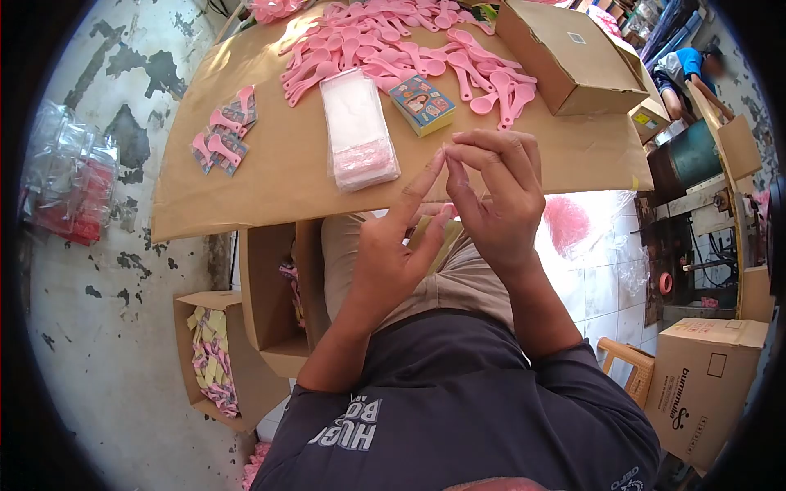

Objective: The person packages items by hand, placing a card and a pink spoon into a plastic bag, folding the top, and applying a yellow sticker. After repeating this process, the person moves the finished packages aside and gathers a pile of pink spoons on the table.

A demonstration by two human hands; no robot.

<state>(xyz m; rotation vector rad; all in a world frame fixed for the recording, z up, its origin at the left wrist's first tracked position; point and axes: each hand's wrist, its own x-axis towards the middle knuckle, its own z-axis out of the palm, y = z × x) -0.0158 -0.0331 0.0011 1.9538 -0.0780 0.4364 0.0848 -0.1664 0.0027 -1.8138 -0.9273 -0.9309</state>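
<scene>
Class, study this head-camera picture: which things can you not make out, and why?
- Whatever the left hand and right hand pinch: too thin, hidden by fingertips.
- Print on the small card pack: too small.
- Person's face far right: blurred.
- Closed cardboard box contents: hidden.

Item pinched between hands point(458, 204) too small to tell — pink spoon pile point(393, 41) cut by top edge.

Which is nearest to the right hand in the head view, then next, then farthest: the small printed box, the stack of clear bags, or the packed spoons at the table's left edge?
From the right hand:
1. Small printed box, just beyond the fingers.
2. Stack of clear bags, farther left on the table.
3. Packed spoons, far left edge.
</scene>
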